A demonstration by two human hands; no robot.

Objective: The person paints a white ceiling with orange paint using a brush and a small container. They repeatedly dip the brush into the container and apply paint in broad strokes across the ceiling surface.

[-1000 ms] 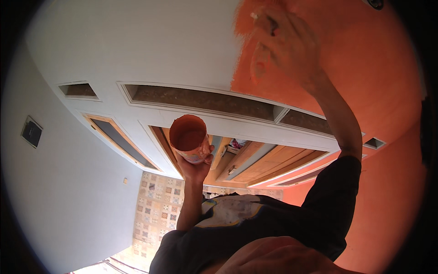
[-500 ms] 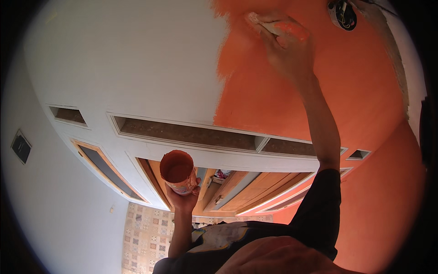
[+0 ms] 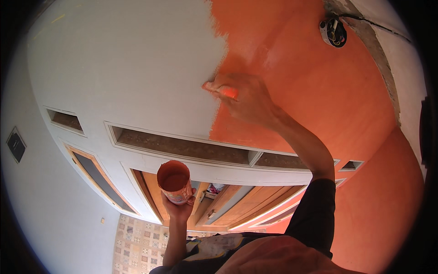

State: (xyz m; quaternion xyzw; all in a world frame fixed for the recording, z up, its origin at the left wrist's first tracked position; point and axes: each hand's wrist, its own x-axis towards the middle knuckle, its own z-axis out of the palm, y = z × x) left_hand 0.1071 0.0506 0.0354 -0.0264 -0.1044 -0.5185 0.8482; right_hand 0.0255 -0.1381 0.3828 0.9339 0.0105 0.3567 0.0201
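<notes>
My right hand (image 3: pixel 246 96) is closed around a paintbrush (image 3: pixel 221 91), whose orange-smeared handle shows between the fingers. The bristles touch the wall at the ragged border where orange paint (image 3: pixel 292 82) meets the pale grey surface (image 3: pixel 127 64). Lower down, my left hand (image 3: pixel 179 209) grips a paint can (image 3: pixel 174 195) from below and the side. Its open top faces up toward me, and orange paint coats the rim and inside.
Below the painted stretch runs a long recessed opening (image 3: pixel 182 141) with a white frame. Wooden doors (image 3: pixel 237 203) stand beneath it. A round fixture with loose wires (image 3: pixel 335 33) sits at upper right. Patterned floor tiles (image 3: pixel 137 242) lie far below.
My right hand has moved down and left with the paintbrush, from within the orange area to its edge with the grey. The paint can stays in my left hand; the view has shifted slightly.
</notes>
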